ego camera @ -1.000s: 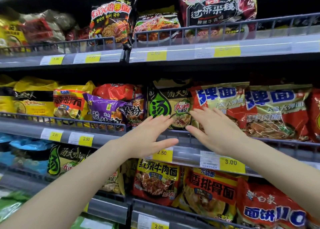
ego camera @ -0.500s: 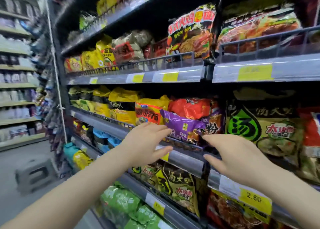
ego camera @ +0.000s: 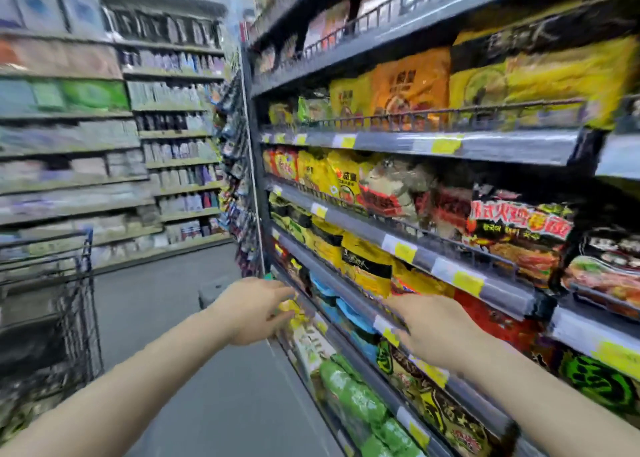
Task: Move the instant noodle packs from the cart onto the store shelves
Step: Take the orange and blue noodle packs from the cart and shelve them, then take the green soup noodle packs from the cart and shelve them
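Observation:
The store shelves (ego camera: 467, 145) run along the right, packed with instant noodle packs, among them a black and red pack (ego camera: 516, 228) and yellow and black packs (ego camera: 363, 262). My left hand (ego camera: 254, 309) hangs in front of the lower shelves, fingers apart, holding nothing. My right hand (ego camera: 438, 328) hovers near a shelf rail with yellow price tags, also spread and holding nothing. The dark wire cart (ego camera: 74, 294) stands at the far left, partly cut off by the frame edge. The view is blurred.
A grey floor aisle (ego camera: 156, 294) lies between the cart and the shelves. Another shelving wall (ego camera: 104, 138) with bottles and boxes stands at the back left. A small grey step stool (ego camera: 214, 288) sits on the floor just beyond my left hand.
The view has swung left, away from the shelf face, bringing the aisle and cart into sight. Both hands have pulled back from the packs and dropped lower, still holding nothing.

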`<state>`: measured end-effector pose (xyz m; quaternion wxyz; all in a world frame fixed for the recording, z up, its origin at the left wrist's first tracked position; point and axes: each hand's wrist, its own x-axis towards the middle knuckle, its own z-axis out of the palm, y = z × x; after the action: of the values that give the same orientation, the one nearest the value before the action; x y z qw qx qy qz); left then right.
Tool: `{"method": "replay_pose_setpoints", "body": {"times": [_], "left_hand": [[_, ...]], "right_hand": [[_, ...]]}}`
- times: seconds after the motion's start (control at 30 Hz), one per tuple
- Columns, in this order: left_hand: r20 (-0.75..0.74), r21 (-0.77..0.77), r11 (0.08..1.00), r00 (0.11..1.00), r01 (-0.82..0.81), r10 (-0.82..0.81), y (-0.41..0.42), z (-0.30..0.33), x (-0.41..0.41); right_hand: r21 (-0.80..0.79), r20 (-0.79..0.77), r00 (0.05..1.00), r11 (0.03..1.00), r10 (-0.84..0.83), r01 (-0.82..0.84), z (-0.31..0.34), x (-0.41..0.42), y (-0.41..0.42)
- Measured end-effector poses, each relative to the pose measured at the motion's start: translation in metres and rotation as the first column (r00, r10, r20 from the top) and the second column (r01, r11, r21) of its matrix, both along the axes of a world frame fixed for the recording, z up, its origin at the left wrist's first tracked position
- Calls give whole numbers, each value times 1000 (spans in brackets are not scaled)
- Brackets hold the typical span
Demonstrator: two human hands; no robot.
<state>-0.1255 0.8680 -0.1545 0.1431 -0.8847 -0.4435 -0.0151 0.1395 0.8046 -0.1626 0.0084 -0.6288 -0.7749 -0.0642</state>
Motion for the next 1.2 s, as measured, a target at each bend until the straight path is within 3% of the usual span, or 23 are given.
{"method": "replay_pose_setpoints", "body": {"times": [0.27,0.43,0.77,0.97,1.2], "left_hand": [[-19,-51,971,973,-232,231,-70,124,-100],[35,-87,899,901,-428,432,-125,149,-169],[87,-154,721,717,-676,691,-235,132,-298],[47,-104,613,612,-783,789,-293,125,-387],[21,-90,547,547,-832,837,-317,111,-485]], "right_hand": [[-79,-25,985,982,171,-172,138,-81,-8],[-60,-89,948,948,307,-312,178,-149,-19],[-87,-124,808,805,576,-587,159,-306,-35],[-105,-144,750,744,646,-660,140,-410,-48],[1,-78,706,708,704,-706,114,-505,-54]]}}
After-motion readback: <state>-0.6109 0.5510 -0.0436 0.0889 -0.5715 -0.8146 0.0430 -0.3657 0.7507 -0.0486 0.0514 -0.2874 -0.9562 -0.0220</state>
